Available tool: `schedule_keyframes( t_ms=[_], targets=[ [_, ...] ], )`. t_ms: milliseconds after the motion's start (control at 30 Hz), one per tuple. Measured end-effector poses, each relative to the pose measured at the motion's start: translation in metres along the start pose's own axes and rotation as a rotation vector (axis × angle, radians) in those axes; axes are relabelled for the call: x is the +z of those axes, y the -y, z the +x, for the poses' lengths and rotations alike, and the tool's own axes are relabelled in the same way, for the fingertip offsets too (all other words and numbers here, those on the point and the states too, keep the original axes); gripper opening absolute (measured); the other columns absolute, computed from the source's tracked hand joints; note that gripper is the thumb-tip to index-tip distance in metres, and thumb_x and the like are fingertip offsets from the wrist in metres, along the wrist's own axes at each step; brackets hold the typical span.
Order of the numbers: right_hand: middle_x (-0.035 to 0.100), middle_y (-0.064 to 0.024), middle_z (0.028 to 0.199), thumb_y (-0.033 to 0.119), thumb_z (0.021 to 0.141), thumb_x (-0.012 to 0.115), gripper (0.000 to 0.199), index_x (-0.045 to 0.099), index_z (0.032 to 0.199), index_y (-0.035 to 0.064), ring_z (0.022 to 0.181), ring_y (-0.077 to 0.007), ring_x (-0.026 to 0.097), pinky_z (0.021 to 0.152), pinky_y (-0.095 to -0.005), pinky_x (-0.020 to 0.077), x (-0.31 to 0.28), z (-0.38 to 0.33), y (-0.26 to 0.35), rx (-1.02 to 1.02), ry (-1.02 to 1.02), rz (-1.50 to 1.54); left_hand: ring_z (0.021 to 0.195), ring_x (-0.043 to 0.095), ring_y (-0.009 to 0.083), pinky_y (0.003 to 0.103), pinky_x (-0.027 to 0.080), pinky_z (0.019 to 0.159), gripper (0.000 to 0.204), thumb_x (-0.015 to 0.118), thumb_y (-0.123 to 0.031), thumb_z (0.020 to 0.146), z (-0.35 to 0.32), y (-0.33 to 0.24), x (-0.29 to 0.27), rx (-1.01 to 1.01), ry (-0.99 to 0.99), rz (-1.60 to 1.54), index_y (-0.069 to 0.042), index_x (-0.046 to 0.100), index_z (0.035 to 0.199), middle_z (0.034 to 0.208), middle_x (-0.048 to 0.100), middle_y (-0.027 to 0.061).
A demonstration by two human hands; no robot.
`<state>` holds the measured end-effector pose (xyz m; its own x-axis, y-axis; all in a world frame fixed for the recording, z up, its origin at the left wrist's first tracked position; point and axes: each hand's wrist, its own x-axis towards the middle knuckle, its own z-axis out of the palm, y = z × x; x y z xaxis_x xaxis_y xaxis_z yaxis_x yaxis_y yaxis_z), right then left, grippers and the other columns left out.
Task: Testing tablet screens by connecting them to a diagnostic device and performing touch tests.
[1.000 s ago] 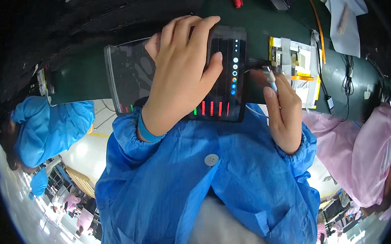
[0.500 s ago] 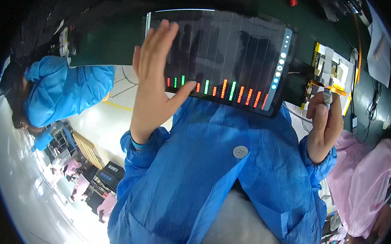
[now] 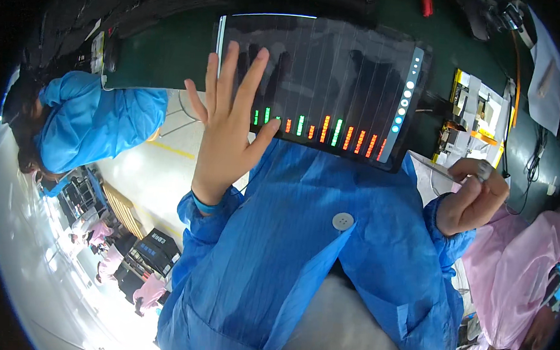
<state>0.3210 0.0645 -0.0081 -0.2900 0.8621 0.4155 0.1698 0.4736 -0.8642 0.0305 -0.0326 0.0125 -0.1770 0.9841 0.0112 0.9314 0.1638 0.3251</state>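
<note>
Over the left part of a dark flat screen my left hand is spread open. The thumb tip overlaps the row of red and green bars along the lower edge; whether it touches the glass I cannot tell. My right hand is closed in a pinch, apart from the bench, with a small whitish-silver piece at its fingertips. Just beyond that hand lies a flat electronic assembly in white and yellow, with a grey strip across it and an orange flex ribbon near its lower end.
Black cables and a white sheet lie on the dark green bench at the right. A red object is at the far edge. A person in blue sits at left, another in pink at right.
My right hand has drawn back from the electronic assembly, toward me, with its fingers still pinched. My left hand's fingers have spread wider over the screen.
</note>
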Motion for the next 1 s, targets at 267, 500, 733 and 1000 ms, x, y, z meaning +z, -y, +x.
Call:
schedule_keyframes(
  t_ms=[267,500,733,1000],
  targets=[
    [0.058,-0.0088,0.069,0.008,0.072,0.072,0.02,0.064,0.089,0.0035,0.061,-0.0248,0.058,0.055,-0.0352,0.0454,-0.006,0.014,0.004,0.111,0.388,-0.526,0.134,0.03,0.0252,0.044,0.017,0.106,0.064,0.055,-0.017,0.08,0.059,-0.061,0.007,0.304,0.058,-0.072,-0.008,0.034,0.14,0.141,0.039,0.0103],
    [0.055,-0.0057,0.065,0.016,0.077,0.066,0.013,0.059,0.083,0.0067,0.062,-0.0211,0.06,0.052,-0.0333,0.0474,0.001,0.014,-0.014,0.013,0.405,-0.604,0.129,0.036,0.0194,0.041,0.021,0.101,0.056,0.06,-0.015,0.081,0.094,-0.103,0.034,0.329,0.073,0.336,-0.012,0.042,0.134,0.133,0.046,0.0068],
    [0.056,-0.0064,0.069,0.012,0.074,0.064,0.014,0.059,0.086,0.0072,0.064,-0.0211,0.061,0.053,-0.0325,0.0483,-0.003,0.025,-0.016,-0.065,0.552,-0.605,0.113,0.05,0.0224,0.04,0.028,0.099,0.035,0.058,-0.012,0.083,0.091,-0.074,0.015,0.407,-0.013,0.016,-0.008,0.058,0.117,0.115,0.057,0.008],
    [0.059,-0.006,0.073,0.007,0.073,0.064,0.023,0.062,0.095,0.0075,0.068,-0.0205,0.062,0.056,-0.0309,0.0497,-0.006,0.038,-0.015,-0.107,0.679,-0.632,0.102,0.058,0.0267,0.036,0.041,0.094,0.031,0.046,-0.026,0.095,0.028,0.053,0.007,-0.527,-0.319,-0.151,-0.004,0.061,0.111,0.107,0.062,0.0144]
  ],
)
